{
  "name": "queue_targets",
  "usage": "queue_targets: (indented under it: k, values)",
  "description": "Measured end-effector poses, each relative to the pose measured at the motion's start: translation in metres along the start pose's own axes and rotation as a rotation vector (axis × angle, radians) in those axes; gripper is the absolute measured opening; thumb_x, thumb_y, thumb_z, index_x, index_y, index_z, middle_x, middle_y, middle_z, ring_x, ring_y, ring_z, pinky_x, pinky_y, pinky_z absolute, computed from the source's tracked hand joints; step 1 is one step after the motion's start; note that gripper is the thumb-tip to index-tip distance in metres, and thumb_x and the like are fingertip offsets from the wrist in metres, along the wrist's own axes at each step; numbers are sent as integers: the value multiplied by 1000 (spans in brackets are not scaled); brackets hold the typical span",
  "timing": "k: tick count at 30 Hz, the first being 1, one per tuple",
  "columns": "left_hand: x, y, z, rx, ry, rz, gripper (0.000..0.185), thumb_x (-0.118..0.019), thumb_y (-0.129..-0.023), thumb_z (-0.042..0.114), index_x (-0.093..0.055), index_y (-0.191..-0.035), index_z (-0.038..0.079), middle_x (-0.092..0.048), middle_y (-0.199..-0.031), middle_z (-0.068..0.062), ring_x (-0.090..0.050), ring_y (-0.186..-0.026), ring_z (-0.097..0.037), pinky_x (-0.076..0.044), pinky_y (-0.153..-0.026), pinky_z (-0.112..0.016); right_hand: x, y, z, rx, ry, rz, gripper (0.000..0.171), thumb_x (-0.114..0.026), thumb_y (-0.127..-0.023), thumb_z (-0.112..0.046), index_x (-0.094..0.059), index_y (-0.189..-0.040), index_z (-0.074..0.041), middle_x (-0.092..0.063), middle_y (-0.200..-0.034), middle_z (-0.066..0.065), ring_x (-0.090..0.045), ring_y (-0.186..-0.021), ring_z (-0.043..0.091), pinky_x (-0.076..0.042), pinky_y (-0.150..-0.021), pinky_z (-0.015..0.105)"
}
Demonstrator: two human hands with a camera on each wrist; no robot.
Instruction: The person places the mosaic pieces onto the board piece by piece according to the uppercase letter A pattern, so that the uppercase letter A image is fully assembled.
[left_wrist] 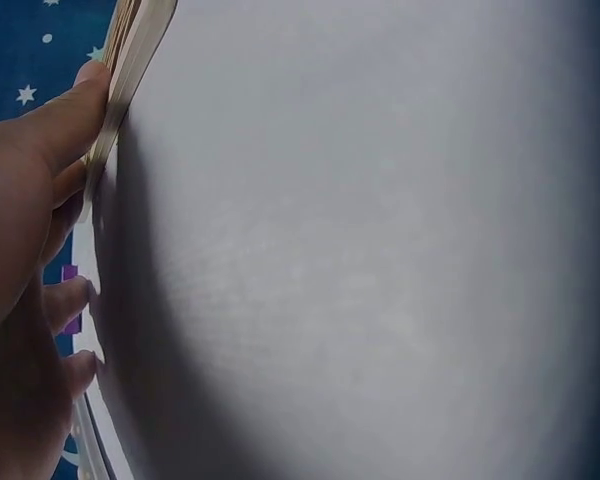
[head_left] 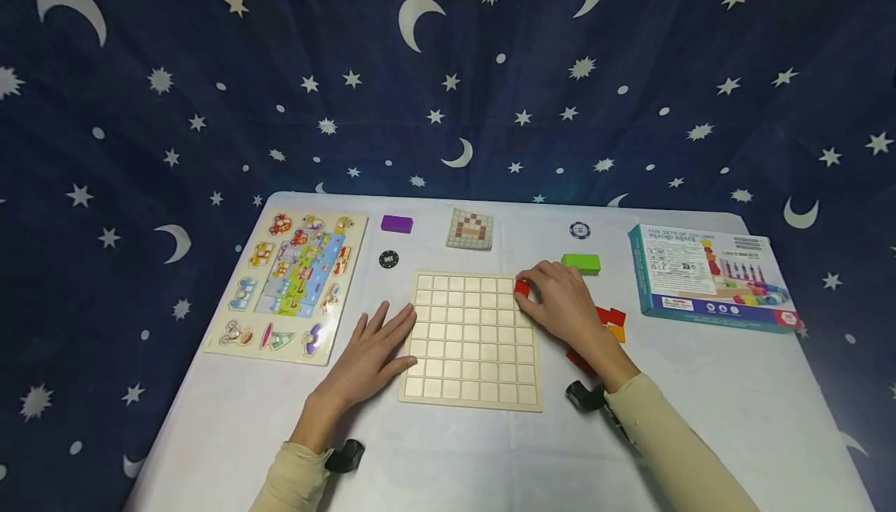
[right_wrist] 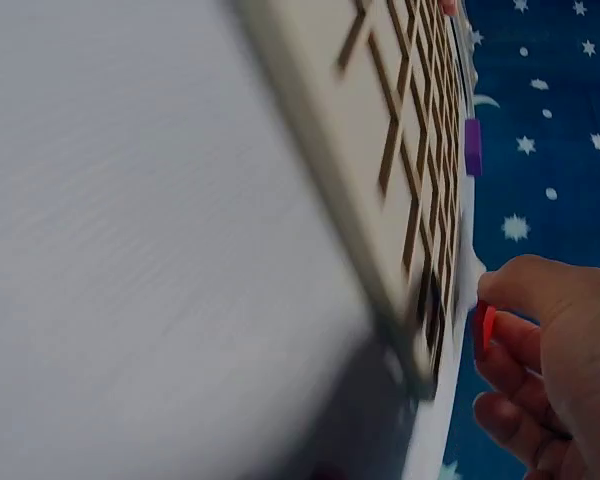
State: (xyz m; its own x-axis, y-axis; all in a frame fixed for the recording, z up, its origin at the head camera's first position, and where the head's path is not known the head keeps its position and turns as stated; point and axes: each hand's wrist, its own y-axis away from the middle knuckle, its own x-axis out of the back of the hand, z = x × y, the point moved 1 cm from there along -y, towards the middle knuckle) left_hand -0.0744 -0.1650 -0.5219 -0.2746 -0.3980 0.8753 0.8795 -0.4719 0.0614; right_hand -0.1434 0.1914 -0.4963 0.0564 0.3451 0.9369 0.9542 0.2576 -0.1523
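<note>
On the white table (head_left: 434, 465), as the head view shows it, a pale gridded board (head_left: 472, 329) lies between the two hands, roughly square, its sides running nearly straight away from the person. A red piece (head_left: 522, 288) is at the board's far right corner, and the right hand (head_left: 560, 298) pinches it between thumb and fingers; that hand is plainly the nearer, and the grid spreads from the piece leftward and back toward the person. The left hand (head_left: 369, 364) rests at the opposite edge, fingers spread and gripping nothing, thumb and forefinger at the board's left side. Loose red pieces (head_left: 617, 317) and an orange piece (head_left: 617, 333) lie right of the board, partly hidden by the right wrist, with a green block (head_left: 581, 264) farther off. From the left wrist, the thumb meets the rim of the board while other fingertips show lower in the picture; a purple block (left_wrist: 70, 271) is visible beyond them. From the right wrist, the red piece looks narrow, its long axis running up and down the picture, held at the fingertips and seemingly clear of the board; its height over the corner cannot be told.
</note>
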Motion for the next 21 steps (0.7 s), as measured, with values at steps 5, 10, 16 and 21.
queue_targets:
  k: [5, 10, 16, 21]
  values:
    - [-1, 0, 0, 0, -5, 2, 78, -68, -103, 44, -34, -168, 18, -31, -177, 0, -16, -168, -39, -11, -133, -70, -14, -23, -21, 78, -28, -35, 32, -78, -96, -33, -79, -120, -13, -75, -111, 7, -68, -104, 27, -45, -87, 43]
    - [-2, -2, 2, 3, -4, -1, 78, -67, -103, 45, -34, -168, 18, -31, -177, 0, -15, -168, -39, -11, -134, -69, -28, -36, -38, 137, -35, -66, 32, -77, -98, -34, -79, -122, -13, -75, -112, 6, -67, -103, 25, -46, -87, 41]
    - [-1, -2, 3, 17, -3, -6, 78, -67, -103, 45, -34, -168, 18, -31, -177, 0, -15, -168, -39, -11, -134, -69, -36, -42, -47, 135, -54, -89, 31, -75, -101, -34, -79, -124, -14, -73, -114, 6, -66, -104, 26, -46, -86, 40]
    - [-2, -1, 2, 28, -9, -10, 79, -68, -103, 45, -34, -168, 18, -31, -177, 0, -15, -168, -38, -11, -134, -69, -38, -43, -48, 125, -71, -94, 30, -75, -101, -33, -79, -125, -15, -72, -117, 7, -64, -107, 26, -46, -88, 40]
